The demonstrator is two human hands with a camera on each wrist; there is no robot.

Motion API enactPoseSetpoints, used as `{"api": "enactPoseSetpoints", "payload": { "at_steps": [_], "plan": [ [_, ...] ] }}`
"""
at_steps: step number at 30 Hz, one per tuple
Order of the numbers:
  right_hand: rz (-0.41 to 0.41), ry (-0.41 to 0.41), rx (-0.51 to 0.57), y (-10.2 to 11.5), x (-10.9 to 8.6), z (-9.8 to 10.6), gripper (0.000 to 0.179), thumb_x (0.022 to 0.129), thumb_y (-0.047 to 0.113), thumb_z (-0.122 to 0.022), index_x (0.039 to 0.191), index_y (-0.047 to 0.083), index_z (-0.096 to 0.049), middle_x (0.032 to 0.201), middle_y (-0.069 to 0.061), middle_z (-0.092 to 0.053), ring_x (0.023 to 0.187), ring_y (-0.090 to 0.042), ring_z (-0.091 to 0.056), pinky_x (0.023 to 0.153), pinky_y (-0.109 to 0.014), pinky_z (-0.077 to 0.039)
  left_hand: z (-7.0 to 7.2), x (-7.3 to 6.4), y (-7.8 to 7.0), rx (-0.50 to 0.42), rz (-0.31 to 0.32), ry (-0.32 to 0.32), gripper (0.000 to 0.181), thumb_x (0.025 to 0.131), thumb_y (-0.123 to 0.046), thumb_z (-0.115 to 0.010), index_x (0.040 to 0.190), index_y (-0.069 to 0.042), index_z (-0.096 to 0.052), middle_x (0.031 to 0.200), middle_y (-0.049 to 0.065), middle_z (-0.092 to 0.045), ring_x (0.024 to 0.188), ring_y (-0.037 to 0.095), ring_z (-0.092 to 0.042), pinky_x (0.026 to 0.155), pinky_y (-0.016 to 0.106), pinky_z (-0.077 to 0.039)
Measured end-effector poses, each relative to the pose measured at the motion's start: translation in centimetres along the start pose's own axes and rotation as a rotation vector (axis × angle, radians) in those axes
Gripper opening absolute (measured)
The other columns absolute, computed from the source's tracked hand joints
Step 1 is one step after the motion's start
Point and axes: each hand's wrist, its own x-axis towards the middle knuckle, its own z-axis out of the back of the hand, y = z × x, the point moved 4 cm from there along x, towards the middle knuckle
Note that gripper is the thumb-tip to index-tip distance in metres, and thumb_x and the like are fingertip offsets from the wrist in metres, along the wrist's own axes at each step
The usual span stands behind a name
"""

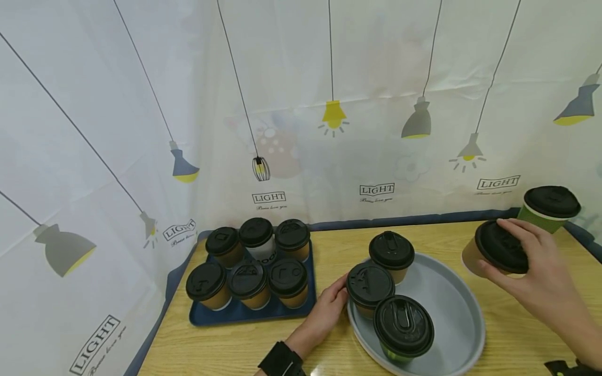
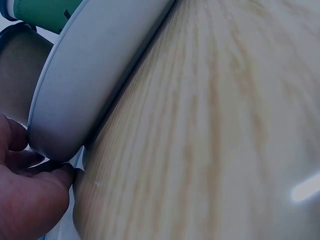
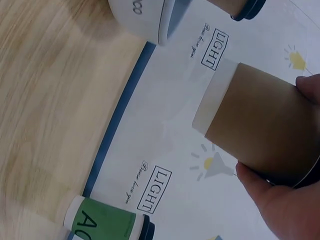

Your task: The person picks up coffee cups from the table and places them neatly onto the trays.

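Note:
My right hand [image 1: 541, 261] grips a paper coffee cup [image 3: 265, 120] with a brown sleeve and black lid. The cup is tilted and held above the table, right of a round grey tray [image 1: 453, 313]. At the tray's left edge, my left hand [image 1: 326, 310] pinches the rim, thumb above and fingers below in the left wrist view. Three lidded cups stand on the tray: a back cup [image 1: 391, 250], a brown-sleeved cup [image 1: 370, 284] close to my left fingers, and a green cup [image 1: 403, 326] in front.
Left of the round tray, a blue rectangular tray [image 1: 249, 315] carries several black-lidded cups in two rows. Another green cup [image 1: 538, 218] stands at the table's back right, behind my right hand. A printed cloth [image 1: 301, 130] hangs along the back and left of the wooden table [image 1: 517, 334].

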Motion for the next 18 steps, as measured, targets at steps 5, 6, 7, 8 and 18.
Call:
{"api": "enactPoseSetpoints", "payload": {
  "at_steps": [5, 6, 7, 8, 18],
  "plan": [
    [0.067, 0.048, 0.025, 0.7, 0.2, -1.3, 0.098, 0.067, 0.002, -0.094, 0.153, 0.003, -0.047, 0.147, -0.032, -0.042, 0.125, -0.056, -0.042, 0.119, -0.037, -0.03, 0.1, 0.0, 0.0, 0.009, -0.015, -0.001, 0.048, 0.114, -0.016, -0.034, 0.161, -0.004, -0.034, 0.163, 0.013, -0.037, 0.153, 0.029, -0.028, 0.124, 0.047, -0.024],
    [0.086, 0.055, 0.026, 0.8, 0.3, -1.6, 0.098, 0.065, 0.002, -0.095, 0.152, 0.003, -0.048, 0.146, -0.031, -0.043, 0.123, -0.054, -0.043, 0.115, -0.025, -0.029, 0.1, 0.0, 0.0, 0.01, -0.016, -0.002, 0.048, 0.114, -0.015, -0.034, 0.161, -0.004, -0.034, 0.163, 0.013, -0.037, 0.153, 0.029, -0.028, 0.124, 0.046, -0.024],
    [0.105, 0.061, 0.029, 1.0, 0.3, -1.8, 0.099, 0.064, 0.002, -0.095, 0.152, 0.004, -0.049, 0.145, -0.03, -0.044, 0.122, -0.051, -0.045, 0.11, -0.014, -0.027, 0.1, 0.0, 0.0, 0.01, -0.017, -0.001, 0.048, 0.114, -0.015, -0.034, 0.161, -0.004, -0.034, 0.163, 0.013, -0.037, 0.153, 0.029, -0.028, 0.124, 0.046, -0.024],
    [0.119, 0.068, 0.037, 1.1, 0.3, -2.0, 0.1, 0.062, 0.001, -0.095, 0.151, 0.004, -0.05, 0.145, -0.029, -0.044, 0.12, -0.048, -0.046, 0.102, -0.006, -0.024, 0.1, 0.0, 0.0, 0.012, -0.018, -0.002, 0.048, 0.114, -0.015, -0.034, 0.161, -0.003, -0.034, 0.163, 0.013, -0.037, 0.153, 0.029, -0.028, 0.124, 0.046, -0.024],
    [0.16, 0.191, 0.073, 1.5, 0.3, -4.9, 0.098, 0.066, 0.006, -0.097, 0.152, 0.011, -0.049, 0.147, -0.023, -0.044, 0.121, -0.044, -0.05, 0.092, 0.001, -0.024, 0.1, 0.0, 0.1, 0.008, -0.003, -0.008, 0.049, 0.114, -0.016, -0.035, 0.161, -0.003, -0.034, 0.163, 0.013, -0.037, 0.153, 0.028, -0.028, 0.124, 0.046, -0.023]
  ]
}}
